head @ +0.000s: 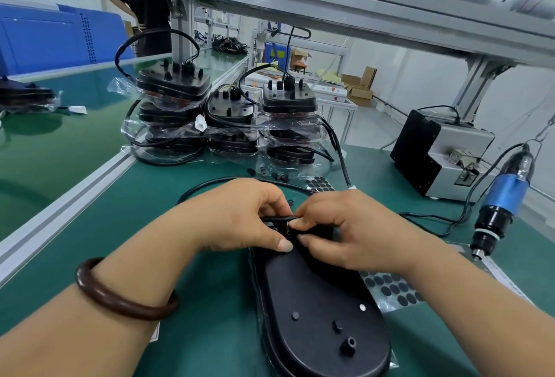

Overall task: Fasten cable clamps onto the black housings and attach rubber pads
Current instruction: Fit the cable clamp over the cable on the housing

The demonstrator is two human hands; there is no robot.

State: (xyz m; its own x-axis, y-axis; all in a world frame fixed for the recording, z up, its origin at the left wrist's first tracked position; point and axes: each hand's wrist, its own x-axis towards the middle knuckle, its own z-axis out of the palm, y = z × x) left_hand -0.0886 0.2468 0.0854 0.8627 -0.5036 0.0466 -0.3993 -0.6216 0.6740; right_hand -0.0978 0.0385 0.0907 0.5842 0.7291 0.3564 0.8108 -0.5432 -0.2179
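A black oval housing [318, 310] lies flat on the green mat in front of me, its far end under my hands. My left hand [240, 214] pinches the black cable [276, 219] that runs from the housing's far end. My right hand [345, 229] meets it there, its fingers curled round a small black part on that cable; this part is mostly hidden. The cable loops away behind my hands [228, 180]. A sheet of round black rubber pads [390, 286] lies just right of the housing, and a second pad sheet [320, 184] lies farther back.
Stacks of bagged black housings with cables [228, 115] stand at the back of the mat. Loose small black clamps [280, 177] lie before them. A blue electric screwdriver [504, 196] hangs at the right, beside a grey and black machine [438, 151]. An aluminium rail [69, 199] borders the left.
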